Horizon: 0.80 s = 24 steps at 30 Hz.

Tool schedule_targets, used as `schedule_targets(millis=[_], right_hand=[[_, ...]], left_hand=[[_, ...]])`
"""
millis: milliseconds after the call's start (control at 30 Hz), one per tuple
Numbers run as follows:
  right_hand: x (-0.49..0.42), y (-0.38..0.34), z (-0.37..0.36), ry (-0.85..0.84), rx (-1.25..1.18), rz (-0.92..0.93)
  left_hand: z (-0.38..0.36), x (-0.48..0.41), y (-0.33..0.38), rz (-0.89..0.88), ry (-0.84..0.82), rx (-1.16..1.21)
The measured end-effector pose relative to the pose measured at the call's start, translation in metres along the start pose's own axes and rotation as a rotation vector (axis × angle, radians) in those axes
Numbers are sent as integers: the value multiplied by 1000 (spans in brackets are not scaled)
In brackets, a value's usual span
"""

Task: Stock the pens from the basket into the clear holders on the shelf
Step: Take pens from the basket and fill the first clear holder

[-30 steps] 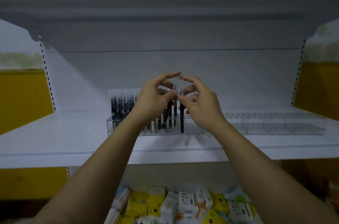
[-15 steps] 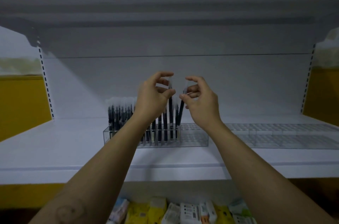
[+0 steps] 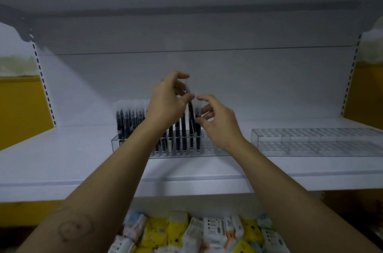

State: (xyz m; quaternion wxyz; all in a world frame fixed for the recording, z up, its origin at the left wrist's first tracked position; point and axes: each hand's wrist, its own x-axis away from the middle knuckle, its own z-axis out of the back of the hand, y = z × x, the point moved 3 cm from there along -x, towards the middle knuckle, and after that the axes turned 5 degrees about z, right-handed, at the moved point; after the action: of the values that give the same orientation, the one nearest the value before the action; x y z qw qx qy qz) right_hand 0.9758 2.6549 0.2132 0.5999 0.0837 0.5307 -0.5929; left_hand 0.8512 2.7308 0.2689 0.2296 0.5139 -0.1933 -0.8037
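Note:
A clear holder (image 3: 214, 148) stands on the white shelf (image 3: 62, 161), its left part filled with several dark pens (image 3: 126, 122) with clear caps. My left hand (image 3: 167, 101) pinches a dark pen (image 3: 191, 111) between thumb and fingers; the pen leans with its lower end down in the holder. My right hand (image 3: 217, 122) is just to the right, with thumb and fingers curled round the top of another dark pen (image 3: 198, 130) standing upright in a slot. The basket is out of view.
A second clear holder (image 3: 310, 142), with no pens in it, stands to the right on the same shelf. Below the shelf edge lie several white and yellow packets (image 3: 186, 232). Another shelf hangs overhead. Yellow side panels (image 3: 20, 107) flank the bay.
Both hands have come down towards the holder and moved slightly apart. The pen in my right hand has gone down into a slot; the left hand's pen now leans into the holder.

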Motion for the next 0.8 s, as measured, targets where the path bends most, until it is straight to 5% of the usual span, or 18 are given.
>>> schedule_targets(millis=[267,800], right_hand=[[11,1,-3,-135,215,13],[19,-1,-3,-159,276,11]], left_hand=[[2,-6,-10,20,-25,-29],[-13,5,-8,-19,-134,-176]])
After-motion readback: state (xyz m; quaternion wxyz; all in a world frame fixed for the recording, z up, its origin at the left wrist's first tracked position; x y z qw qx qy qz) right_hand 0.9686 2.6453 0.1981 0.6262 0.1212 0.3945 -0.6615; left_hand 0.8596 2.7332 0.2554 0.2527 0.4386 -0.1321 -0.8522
